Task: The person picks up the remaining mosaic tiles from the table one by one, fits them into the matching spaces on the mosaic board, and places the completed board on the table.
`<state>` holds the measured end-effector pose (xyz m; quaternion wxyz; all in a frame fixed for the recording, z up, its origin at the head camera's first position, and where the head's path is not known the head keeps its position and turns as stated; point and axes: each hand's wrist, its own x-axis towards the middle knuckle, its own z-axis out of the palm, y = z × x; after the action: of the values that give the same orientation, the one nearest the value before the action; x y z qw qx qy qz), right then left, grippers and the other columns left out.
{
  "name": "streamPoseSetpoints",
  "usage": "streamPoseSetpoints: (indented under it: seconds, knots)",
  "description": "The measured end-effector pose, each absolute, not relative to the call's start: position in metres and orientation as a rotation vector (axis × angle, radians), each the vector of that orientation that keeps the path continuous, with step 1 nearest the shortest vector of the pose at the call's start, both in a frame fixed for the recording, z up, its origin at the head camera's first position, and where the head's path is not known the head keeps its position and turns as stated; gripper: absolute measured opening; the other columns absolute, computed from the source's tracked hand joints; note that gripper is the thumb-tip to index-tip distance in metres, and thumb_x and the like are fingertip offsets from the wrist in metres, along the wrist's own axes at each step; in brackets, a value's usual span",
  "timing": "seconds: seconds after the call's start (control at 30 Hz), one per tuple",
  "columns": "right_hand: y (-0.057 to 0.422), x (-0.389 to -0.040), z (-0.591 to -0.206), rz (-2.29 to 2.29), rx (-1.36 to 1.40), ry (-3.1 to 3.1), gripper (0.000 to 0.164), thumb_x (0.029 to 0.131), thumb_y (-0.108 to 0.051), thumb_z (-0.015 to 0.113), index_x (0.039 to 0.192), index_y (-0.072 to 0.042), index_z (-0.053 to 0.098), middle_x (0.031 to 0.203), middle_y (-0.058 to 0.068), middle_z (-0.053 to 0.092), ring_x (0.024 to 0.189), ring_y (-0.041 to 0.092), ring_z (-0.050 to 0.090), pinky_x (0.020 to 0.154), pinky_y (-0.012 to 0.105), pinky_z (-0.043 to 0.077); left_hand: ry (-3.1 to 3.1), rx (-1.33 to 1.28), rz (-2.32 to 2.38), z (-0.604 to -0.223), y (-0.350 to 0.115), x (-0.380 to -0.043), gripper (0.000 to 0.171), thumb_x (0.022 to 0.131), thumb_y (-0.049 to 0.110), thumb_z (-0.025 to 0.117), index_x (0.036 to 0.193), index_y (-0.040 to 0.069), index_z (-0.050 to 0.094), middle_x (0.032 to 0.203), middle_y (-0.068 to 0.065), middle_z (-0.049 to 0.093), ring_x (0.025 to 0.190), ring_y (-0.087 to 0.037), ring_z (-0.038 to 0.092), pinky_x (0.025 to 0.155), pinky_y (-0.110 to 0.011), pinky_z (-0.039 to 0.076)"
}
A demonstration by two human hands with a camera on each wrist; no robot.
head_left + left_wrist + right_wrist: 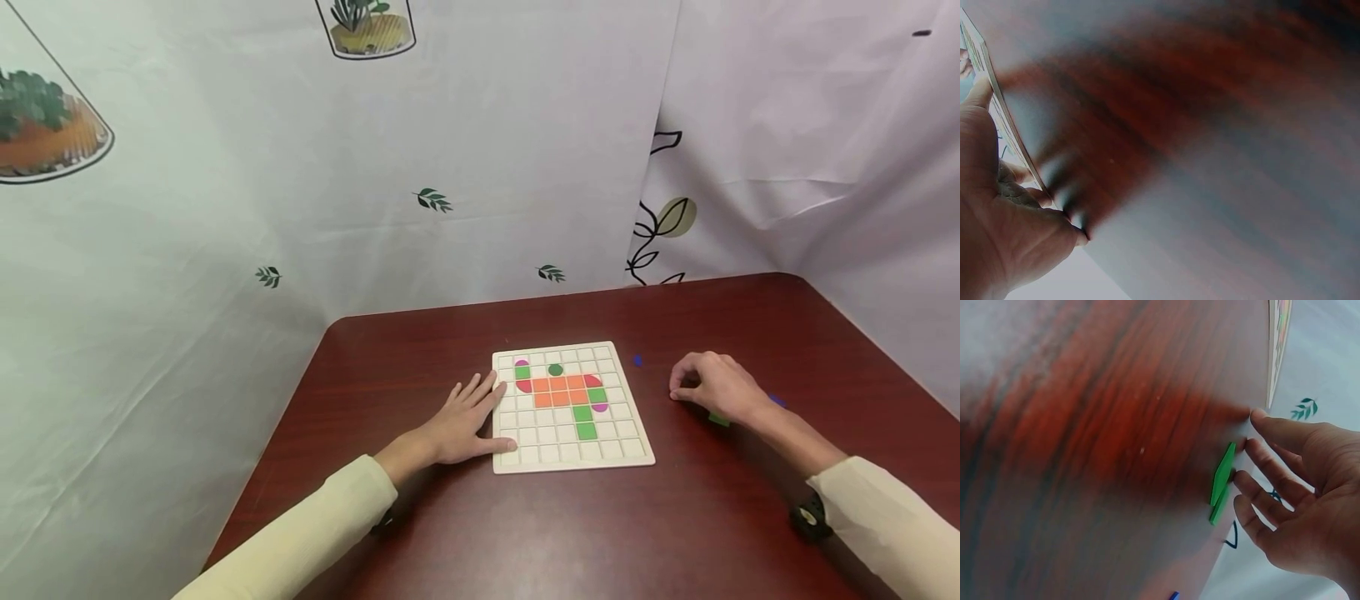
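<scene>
A white grid board [530, 458] lies on the table, with orange, green, red and magenta pieces in its cells forming a figure. My left hand [461, 425] rests on the board's left edge, fingers spread and thumb on the lower left corner. To the right of the board, my right hand [716, 385] is low at the tabletop with its fingers loosely bent. No piece shows between its fingertips. Beside those fingers, two green pieces [1223, 475] lie on the table in the right wrist view. In the head view, the hand partly covers the green [718, 419].
A small blue piece [638, 360] lies right of the board's upper corner. Another blue piece [777, 401] sits beyond the right wrist. The dark red table [420, 342] meets a pale printed cloth [480, 250] along its back and sides.
</scene>
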<state>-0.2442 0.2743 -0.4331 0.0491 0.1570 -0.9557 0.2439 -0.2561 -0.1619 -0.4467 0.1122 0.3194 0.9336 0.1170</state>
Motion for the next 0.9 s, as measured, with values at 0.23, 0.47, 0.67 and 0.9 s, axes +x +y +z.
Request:
streamPoseSetpoints:
  seconds: [0.23, 0.47, 0.67, 0.9]
  knots:
    - [0.275, -0.244, -0.432, 0.773, 0.479, -2.925, 0.011, 0.086, -0.007, 0.088, 0.094, -0.010, 0.082, 0.100, 0.008, 0.076, 0.095, 0.034, 0.069, 0.080, 0.052, 0.054, 2.742, 0.925, 0.332, -0.447, -0.162, -0.256, 0.102, 0.098, 0.072, 0.059, 0.172, 0.015, 0.019, 0.178, -0.010, 0.006, 0.163, -0.037, 0.005, 0.127, -0.063, 0.007]
    - [0.271, -0.247, -0.433, 0.781, 0.535, -2.913, 0.014, 0.087, -0.009, 0.087, 0.101, -0.007, 0.084, 0.105, 0.011, 0.076, 0.104, 0.040, 0.069, 0.087, 0.059, 0.054, 2.748, 0.924, 0.326, -0.448, -0.162, -0.257, 0.101, 0.098, 0.073, 0.058, 0.172, 0.016, 0.020, 0.179, -0.010, 0.006, 0.163, -0.037, 0.005, 0.127, -0.063, 0.008]
    - [0.259, -0.255, -0.433, 0.734, 0.500, -2.911, 0.020, 0.090, -0.011, 0.084, 0.106, 0.001, 0.081, 0.107, 0.017, 0.076, 0.107, 0.044, 0.067, 0.087, 0.060, 0.054, 2.747, 0.927, 0.335, -0.449, -0.162, -0.257, 0.101, 0.098, 0.073, 0.059, 0.172, 0.015, 0.021, 0.178, -0.011, 0.007, 0.163, -0.039, 0.006, 0.126, -0.064, 0.008]
    - [0.240, -0.269, -0.432, 0.708, 0.322, -2.917, 0.028, 0.093, -0.015, 0.083, 0.108, 0.008, 0.078, 0.108, 0.025, 0.073, 0.100, 0.043, 0.068, 0.081, 0.059, 0.055, 2.751, 0.929, 0.327, -0.449, -0.162, -0.256, 0.101, 0.098, 0.073, 0.059, 0.172, 0.015, 0.020, 0.178, -0.011, 0.007, 0.163, -0.038, 0.006, 0.127, -0.064, 0.008]
